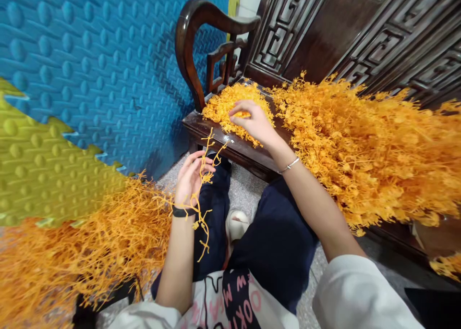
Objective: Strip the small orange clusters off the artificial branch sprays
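My left hand (pixel 189 180) has its fingers curled round a thin orange plastic branch (pixel 204 175). The branch is mostly bare, with a few small sprigs on it, and its lower end hangs past my wrist. Over a low heap of small orange plastic flower pieces (pixel 219 105) on the wooden bench seat, my right hand (pixel 252 120) is held palm down. Its thumb and fingers are apart, and nothing shows between them. I cannot tell whether its fingertips touch the heap.
On the dark carved bench (pixel 237 149), a big bundle of full orange branches (pixel 360 151) lies to the right. Mostly bare orange stems (pixel 118 237) are piled on the left, beside a blue foam mat (pixel 108 69) and a yellow one (pixel 43 161). A curved armrest (pixel 185 45) rises behind the heap.
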